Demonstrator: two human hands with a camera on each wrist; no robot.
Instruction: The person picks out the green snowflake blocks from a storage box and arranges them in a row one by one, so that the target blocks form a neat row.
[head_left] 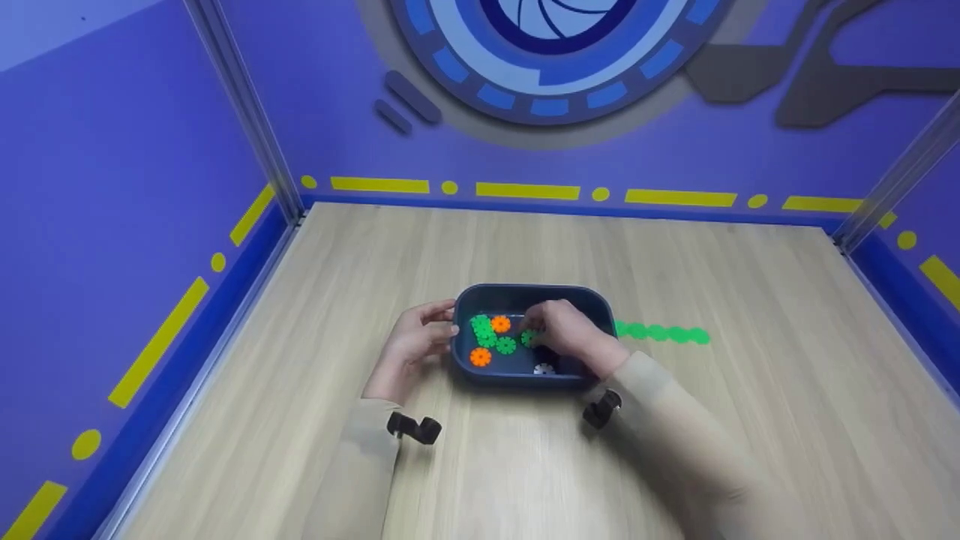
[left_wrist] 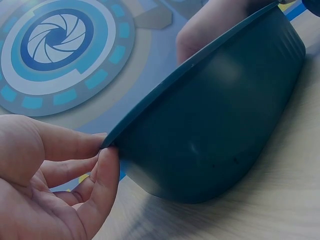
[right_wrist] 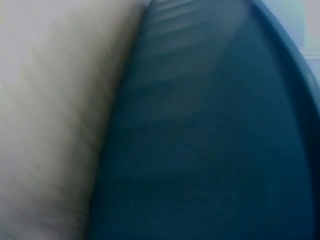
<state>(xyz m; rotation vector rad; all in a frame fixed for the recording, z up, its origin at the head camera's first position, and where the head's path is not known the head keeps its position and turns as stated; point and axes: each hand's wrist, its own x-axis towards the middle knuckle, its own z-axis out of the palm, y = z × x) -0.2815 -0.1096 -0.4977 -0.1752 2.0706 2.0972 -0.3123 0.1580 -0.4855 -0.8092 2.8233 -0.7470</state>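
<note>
A dark blue-grey plastic bin stands on the table, holding several notched plastic building discs. Thumb and fingers of my left hand pinch the bin's left rim, plainly seen in the left wrist view. My right hand reaches inside, fingers curled at a green disc; the fingertips are partly hidden. Left of it lie loose green discs, two orange discs and a white disc near the front wall. The right wrist view is filled by the bin's outer wall.
A row of joined green discs extends on the table from the bin's right side. The wooden tabletop is bounded by blue printed panels at the back and sides, with metal posts at the corners.
</note>
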